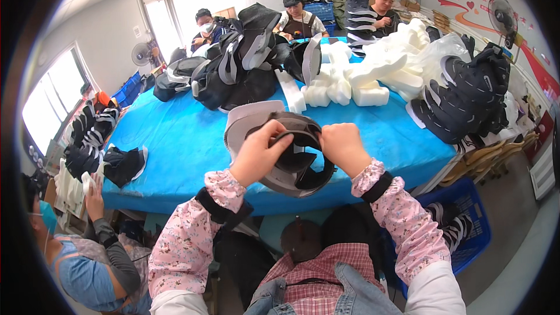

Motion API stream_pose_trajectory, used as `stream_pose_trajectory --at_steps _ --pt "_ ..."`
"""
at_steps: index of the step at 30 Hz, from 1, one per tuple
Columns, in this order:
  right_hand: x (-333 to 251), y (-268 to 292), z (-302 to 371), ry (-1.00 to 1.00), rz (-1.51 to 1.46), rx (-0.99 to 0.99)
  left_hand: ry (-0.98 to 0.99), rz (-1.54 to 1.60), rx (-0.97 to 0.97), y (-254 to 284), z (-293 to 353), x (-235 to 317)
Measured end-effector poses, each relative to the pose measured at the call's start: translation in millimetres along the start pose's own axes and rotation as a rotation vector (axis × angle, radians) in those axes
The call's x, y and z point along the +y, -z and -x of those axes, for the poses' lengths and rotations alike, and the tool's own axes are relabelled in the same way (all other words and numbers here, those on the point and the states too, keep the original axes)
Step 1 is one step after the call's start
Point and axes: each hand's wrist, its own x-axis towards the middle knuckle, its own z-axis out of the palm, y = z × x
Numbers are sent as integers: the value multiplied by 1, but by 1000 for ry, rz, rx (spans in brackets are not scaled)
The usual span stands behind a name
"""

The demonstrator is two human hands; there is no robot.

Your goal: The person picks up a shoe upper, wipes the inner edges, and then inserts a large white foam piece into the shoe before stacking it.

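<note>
A grey and black cap [248, 120] hangs over the front edge of the blue-covered table, its stiff grey brim pointing to the far left and its round opening facing up toward me. My left hand [261, 150] pinches the left side of the opening, with the thumb inside the dark rim. On the opposite side, my right hand [343, 149] is closed on the rim, its knuckles turned up. A dark band curves inside the opening between the hands. Pink flowered sleeve covers reach to both wrists.
A heap of black caps [239, 81] and white foam pieces [373, 81] cover the far half of the table [175, 157]. Black stacked caps [466, 93] stand right. A blue basket [475, 227] sits on the floor. One co-worker [87, 268] is close left; several others sit opposite.
</note>
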Motion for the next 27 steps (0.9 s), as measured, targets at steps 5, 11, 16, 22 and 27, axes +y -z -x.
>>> stream_pose_trajectory --at_steps 5,11,16,22,27 --pt "-5 -3 -5 2 3 -13 90 -176 -63 -1 10 7" --pt "16 -1 -5 -34 -59 -59 -36 -374 -341 44 16 7" --pt "-15 -2 -13 26 -26 -62 55 -954 -504 16 -4 35" --pt "-23 1 -4 48 -44 -60 115 -918 -327 -10 -14 -5" --pt "-11 3 -3 54 -165 -128 -21 -664 -203 -19 -4 -27"
